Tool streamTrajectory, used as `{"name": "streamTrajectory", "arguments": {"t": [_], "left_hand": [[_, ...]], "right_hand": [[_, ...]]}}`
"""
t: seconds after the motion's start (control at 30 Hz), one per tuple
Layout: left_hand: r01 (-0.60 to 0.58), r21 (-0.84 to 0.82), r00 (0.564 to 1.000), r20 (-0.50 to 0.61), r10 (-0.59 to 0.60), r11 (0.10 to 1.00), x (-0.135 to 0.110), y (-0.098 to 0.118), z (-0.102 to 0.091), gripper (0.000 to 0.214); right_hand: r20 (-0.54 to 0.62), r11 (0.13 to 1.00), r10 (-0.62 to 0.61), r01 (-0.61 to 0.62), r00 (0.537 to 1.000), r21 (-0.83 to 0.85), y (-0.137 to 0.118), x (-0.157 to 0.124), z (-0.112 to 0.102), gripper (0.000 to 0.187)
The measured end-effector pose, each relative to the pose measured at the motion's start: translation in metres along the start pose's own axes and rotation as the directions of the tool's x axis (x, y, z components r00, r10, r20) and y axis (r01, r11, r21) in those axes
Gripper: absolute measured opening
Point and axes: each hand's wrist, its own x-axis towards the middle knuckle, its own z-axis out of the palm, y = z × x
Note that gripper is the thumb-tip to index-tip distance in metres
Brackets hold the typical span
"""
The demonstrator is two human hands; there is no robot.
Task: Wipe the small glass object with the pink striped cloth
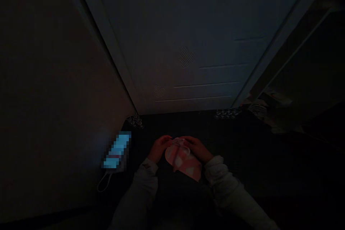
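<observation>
In dim light, a pink piece with pale patches (183, 161), like folded cloth or paper, lies between my hands over the dark surface. Its kind is hard to make out. My left hand (159, 149) is closed at its upper left edge, fingertips pinched near the top. From the other side my right hand (198, 148) grips the upper right part, fingers curled inward. The lower end of the piece hangs free towards the lower right. A pale, gathered bit sits at the top between the fingertips, with its details lost in shadow.
A lit phone (117, 151), its screen blurred out, lies at the left with a looped strap (104, 182). A pale panel (183, 25) with heart shapes rises behind. Small shiny round things (228, 114) line its foot, and dim clutter (269, 107) sits at the right.
</observation>
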Motion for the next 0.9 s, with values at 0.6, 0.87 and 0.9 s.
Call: {"name": "streamTrajectory", "arguments": {"t": [0.6,0.87,0.9], "left_hand": [[0.027,0.030,0.999,0.029,-0.028,0.999,-0.003,0.006,0.003,0.027],[0.003,0.014,0.999,0.037,-0.003,1.000,-0.002,0.004,0.002,0.028],[0.004,0.005,0.999,0.037,-0.004,1.000,-0.002,0.003,0.002,0.028]], "right_hand": [[-0.160,0.995,0.068,-0.079,0.985,-0.061,0.020,0.007,0.005,0.018],[-0.199,0.987,0.033,-0.063,0.979,-0.145,0.017,0.005,0.006,0.017],[-0.200,0.988,0.032,-0.061,0.979,-0.142,0.017,0.005,0.006,0.018]]}}
